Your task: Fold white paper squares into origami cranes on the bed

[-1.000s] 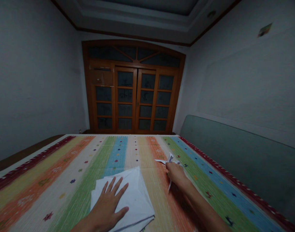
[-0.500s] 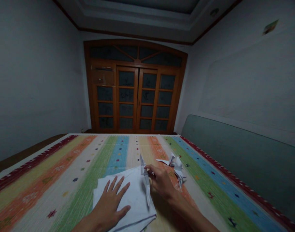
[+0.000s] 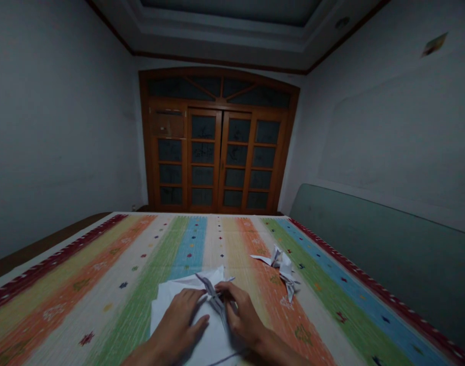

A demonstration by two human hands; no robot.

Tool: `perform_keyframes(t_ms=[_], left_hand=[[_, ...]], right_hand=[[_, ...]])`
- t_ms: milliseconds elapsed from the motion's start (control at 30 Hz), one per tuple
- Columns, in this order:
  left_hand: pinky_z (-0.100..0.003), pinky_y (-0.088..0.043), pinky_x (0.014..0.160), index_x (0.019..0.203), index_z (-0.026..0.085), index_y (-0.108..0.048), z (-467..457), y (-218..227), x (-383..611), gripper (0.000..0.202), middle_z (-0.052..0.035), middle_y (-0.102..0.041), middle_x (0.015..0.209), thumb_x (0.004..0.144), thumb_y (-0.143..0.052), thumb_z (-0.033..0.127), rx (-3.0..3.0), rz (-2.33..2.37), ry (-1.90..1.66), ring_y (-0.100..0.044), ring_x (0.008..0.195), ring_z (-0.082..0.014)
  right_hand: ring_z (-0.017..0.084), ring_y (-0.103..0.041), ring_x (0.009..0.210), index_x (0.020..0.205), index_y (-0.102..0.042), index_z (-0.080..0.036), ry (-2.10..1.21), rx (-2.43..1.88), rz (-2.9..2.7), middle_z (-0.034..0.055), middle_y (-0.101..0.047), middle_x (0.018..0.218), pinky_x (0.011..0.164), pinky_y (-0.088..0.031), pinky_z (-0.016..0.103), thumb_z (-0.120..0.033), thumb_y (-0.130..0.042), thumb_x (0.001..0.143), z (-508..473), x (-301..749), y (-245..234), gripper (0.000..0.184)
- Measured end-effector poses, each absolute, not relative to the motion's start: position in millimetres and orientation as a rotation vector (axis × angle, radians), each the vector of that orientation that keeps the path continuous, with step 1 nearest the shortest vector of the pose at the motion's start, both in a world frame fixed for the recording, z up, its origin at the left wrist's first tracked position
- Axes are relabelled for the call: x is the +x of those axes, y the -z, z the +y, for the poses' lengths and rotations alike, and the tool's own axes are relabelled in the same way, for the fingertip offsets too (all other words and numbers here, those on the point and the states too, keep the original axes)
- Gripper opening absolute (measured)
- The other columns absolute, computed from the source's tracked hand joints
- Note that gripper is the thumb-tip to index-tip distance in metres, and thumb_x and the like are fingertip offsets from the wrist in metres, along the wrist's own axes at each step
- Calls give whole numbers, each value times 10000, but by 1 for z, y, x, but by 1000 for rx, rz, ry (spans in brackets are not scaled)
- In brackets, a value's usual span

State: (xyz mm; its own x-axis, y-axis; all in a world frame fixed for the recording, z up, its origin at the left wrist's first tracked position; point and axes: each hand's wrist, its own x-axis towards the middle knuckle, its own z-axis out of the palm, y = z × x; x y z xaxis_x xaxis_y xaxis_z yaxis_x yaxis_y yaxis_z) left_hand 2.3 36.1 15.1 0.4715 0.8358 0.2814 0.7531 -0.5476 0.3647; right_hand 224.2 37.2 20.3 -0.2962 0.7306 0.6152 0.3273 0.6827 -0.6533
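The right hand pinches the folded paper; the left hand lies open on white paper sheets; the folded paper is light and soft; hold it gently by its thick fold.

Narrow folded white origami figure
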Motion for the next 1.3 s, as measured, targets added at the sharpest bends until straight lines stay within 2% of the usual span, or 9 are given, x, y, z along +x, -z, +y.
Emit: perform_keyframes(t_ms=[167,300,467,567,667,767,933,1133,1300], left_hand=[[-427,-548,970,1279,253,-585,35,-22,13,366,-87,-742,1154,918,-572,310,2174,1231,-940,-689,1066,-273],[-353,-570,863,996,239,-656,30,-38,17,210,-62,-750,996,949,-563,421,2009,1048,-1066,-705,935,-245],[-354,-555,851,982,221,-704,27,-42,17,202,-67,-755,992,945,-556,353,1918,987,-1079,-701,943,-254],[-374,-526,922,951,219,-725,27,-38,14,226,-72,-759,1016,941,-516,303,1921,972,-1055,-689,996,-262],[-378,-491,979,958,221,-732,27,-36,14,274,-72,-750,1056,973,-494,357,1907,918,-1042,-666,1052,-265],[-341,-511,891,953,213,-712,26,-36,17,367,-64,-732,980,990,-490,502,1846,885,-1039,-665,978,-253],[-280,-492,689,771,191,-630,28,-39,25,527,-6,-626,722,830,-626,714,1671,919,-1083,-612,734,-205],[-235,-430,558,655,195,-545,29,-42,28,553,59,-495,601,690,-753,707,1501,1055,-1165,-519,583,-147],[-234,-477,537,670,179,-607,32,-37,28,535,49,-537,603,662,-781,684,1378,1054,-1188,-576,579,-158]], right_hand=[[230,-725,931,1092,-649,-198,-680,-782,-1815,85,-744,1006,847,-589,353,-142,-542,887,34,219,-23,238],[242,-722,916,1113,-634,-205,-670,-824,-1746,97,-724,1020,830,-599,369,-164,-587,876,34,216,-24,245],[228,-719,942,1313,-484,-259,-698,-819,-1621,99,-633,1217,834,-612,369,-175,-582,861,34,213,-19,470],[206,-711,907,1301,-449,-281,-637,-845,-1557,88,-584,1240,811,-624,353,-176,-577,849,35,213,-15,481],[187,-705,848,1198,-474,-283,-549,-843,-1513,64,-581,1140,756,-631,323,-169,-575,847,38,212,-11,383],[184,-709,816,1088,-498,-277,-525,-794,-1549,18,-615,945,728,-623,291,-134,-575,846,37,210,-11,292],[191,-722,832,1015,-582,-249,-529,-748,-1708,20,-683,891,765,-618,289,-113,-581,857,27,206,-15,208],[214,-715,912,1000,-650,-208,-644,-806,-1757,60,-716,949,775,-611,297,-145,-623,856,17,201,-24,159],[214,-703,846,881,-633,-196,-841,-967,-1613,48,-699,872,672,-565,262,-267,-668,864,19,198,-30,81]])
